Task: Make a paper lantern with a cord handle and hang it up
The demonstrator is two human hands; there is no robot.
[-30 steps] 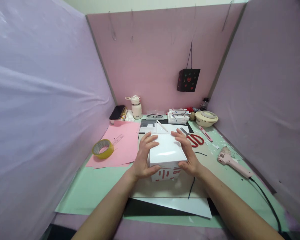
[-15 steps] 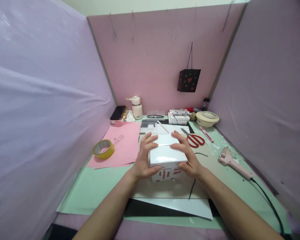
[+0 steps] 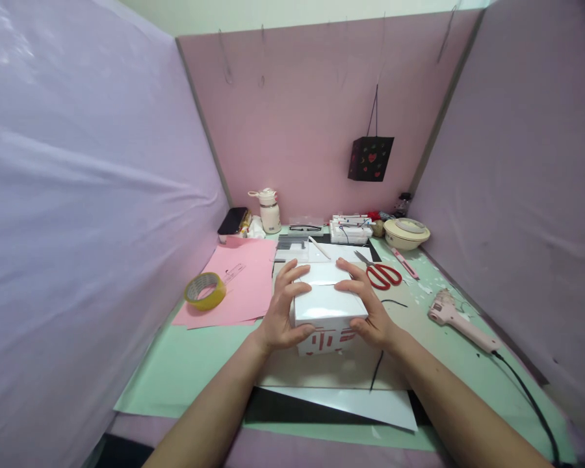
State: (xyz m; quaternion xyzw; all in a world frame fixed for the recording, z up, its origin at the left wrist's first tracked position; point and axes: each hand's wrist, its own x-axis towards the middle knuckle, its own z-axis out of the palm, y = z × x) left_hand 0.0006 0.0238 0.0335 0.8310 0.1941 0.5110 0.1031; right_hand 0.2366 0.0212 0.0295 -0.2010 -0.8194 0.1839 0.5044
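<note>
From my remote seat, I have both bare arms (image 3: pixel 215 394) reaching forward and slanting inward. My left hand (image 3: pixel 283 313) is curved in a hold, its thumb (image 3: pixel 302 335) pointing inward, nearer me than its bent, slightly spread fingers (image 3: pixel 298 272). Across from it, my right hand (image 3: pixel 370 308) mirrors that shape, palm turned toward the left one, a gap between them. Behind each hand the wrist looks nearly straight, and the forearm runs back and outward from it.
</note>
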